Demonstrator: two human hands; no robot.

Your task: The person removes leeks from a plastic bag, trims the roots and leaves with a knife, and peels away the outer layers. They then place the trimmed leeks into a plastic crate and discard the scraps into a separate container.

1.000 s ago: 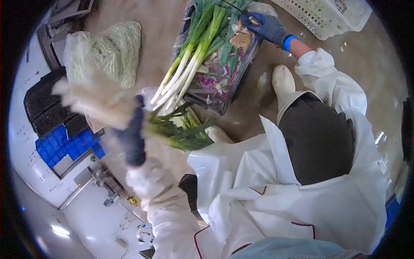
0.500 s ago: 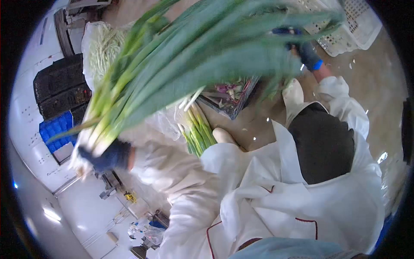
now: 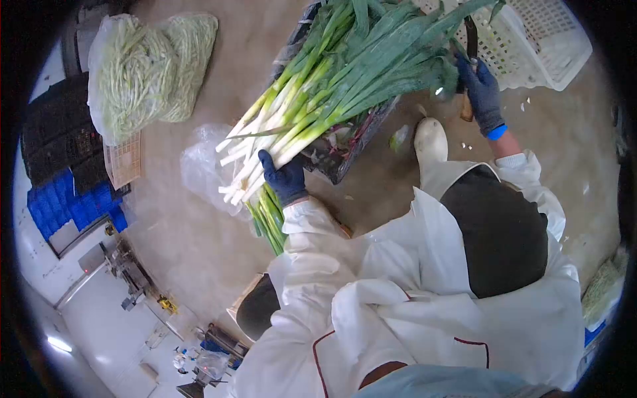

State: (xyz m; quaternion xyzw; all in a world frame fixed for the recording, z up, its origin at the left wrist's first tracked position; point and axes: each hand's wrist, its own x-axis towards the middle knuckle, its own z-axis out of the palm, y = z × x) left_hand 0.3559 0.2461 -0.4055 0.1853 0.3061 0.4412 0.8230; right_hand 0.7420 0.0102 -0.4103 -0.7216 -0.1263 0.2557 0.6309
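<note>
My left hand (image 3: 285, 178), in a dark glove, is closed around the white stalks of a bunch of long green onions (image 3: 298, 116). The bunch slants up to the right, its leaves over a dark crate (image 3: 342, 169) holding purplish and green scraps. By the leaf ends, my gloved right hand (image 3: 481, 93) grips a knife with a wooden handle (image 3: 466, 108) and a dark, slightly curved blade (image 3: 472, 36). Leaves partly hide its fingers. More green onions (image 3: 267, 217) lie below my left wrist, near a clear plastic bag (image 3: 202, 159).
A white perforated crate (image 3: 554, 46) stands at the upper right. Bags of pale green vegetables (image 3: 149, 76) sit at the upper left, near blue crates (image 3: 56, 205) and black crates (image 3: 50, 139). My white boot (image 3: 431, 140) is on the wet floor among scraps.
The green onions have swung right and down, from high on the left to over the dark crate. My left hand moved right with them; my right hand shifted slightly and shows more clearly.
</note>
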